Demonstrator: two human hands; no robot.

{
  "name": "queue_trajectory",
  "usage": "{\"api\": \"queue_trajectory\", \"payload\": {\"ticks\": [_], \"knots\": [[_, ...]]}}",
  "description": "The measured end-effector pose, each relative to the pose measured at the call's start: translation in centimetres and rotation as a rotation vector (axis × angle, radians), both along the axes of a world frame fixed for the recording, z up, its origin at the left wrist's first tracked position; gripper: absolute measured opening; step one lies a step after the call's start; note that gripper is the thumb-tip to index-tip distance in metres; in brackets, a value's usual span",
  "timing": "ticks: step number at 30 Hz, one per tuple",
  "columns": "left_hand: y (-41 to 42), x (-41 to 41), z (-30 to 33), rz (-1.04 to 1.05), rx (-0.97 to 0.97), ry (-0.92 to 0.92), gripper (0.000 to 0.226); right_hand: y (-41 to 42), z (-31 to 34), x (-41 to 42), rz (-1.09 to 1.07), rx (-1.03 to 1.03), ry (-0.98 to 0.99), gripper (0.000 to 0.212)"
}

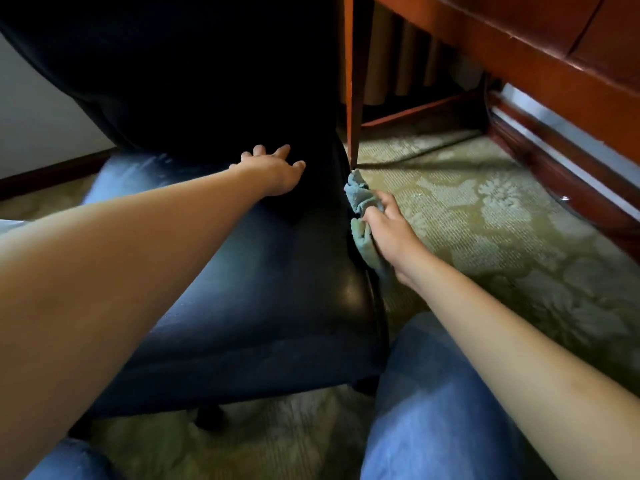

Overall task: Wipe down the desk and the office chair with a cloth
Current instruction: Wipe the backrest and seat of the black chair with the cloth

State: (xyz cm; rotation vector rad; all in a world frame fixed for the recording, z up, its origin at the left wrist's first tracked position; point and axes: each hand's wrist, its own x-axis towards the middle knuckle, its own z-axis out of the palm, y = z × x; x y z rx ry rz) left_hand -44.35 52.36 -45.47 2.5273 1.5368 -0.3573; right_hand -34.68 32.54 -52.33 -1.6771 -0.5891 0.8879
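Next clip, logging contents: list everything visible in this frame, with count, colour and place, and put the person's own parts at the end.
office chair: one, dark blue-black leather, left and centre, seat facing the camera.
cloth: one, teal, bunched against the seat's right edge.
desk: one, reddish-brown wood, upper right; a slim leg comes down beside the chair.
carpet: one, olive green with pale floral pattern, covering the floor.
cable: one, dark, lying on the carpet under the desk.
baseboard: one, dark red wood, along the right wall.
left hand: fingers spread, resting on the back of the seat.
right hand: holds the cloth against the seat's edge.
knees: two, in blue jeans, bottom of the frame.
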Motion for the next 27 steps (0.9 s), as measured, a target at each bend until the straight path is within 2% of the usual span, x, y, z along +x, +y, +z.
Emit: {"api": "queue_trajectory", "payload": {"ticks": [5,9,15,18,23,27], "knots": [[-3.3,0.4,0.7,-0.267,0.002,0.089,0.075,3.9,1.5,3.0,0.022,-0.056,-0.022,0.04],[-4.1,0.4,0.2,-0.23,-0.094,0.098,0.078,3.2,2.2,2.8,0.098,-0.057,-0.097,0.041],[-3.3,1.6,-0.5,-0.197,-0.079,0.109,0.079,-3.0,1.5,3.4,0.214,-0.155,-0.273,0.045],[-3.4,1.9,0.2,-0.198,-0.057,0.091,0.076,-2.0,2.1,4.0,0.186,-0.183,-0.332,0.041],[-5.6,1.6,0.6,-0.384,-0.093,0.123,0.076,0.6,2.3,5.3,0.14,-0.165,-0.441,0.04],[-6.0,1.7,0.1,-0.375,-0.107,0.104,0.077,2.4,2.0,6.6,0.106,-0.169,-0.494,0.041]]}}
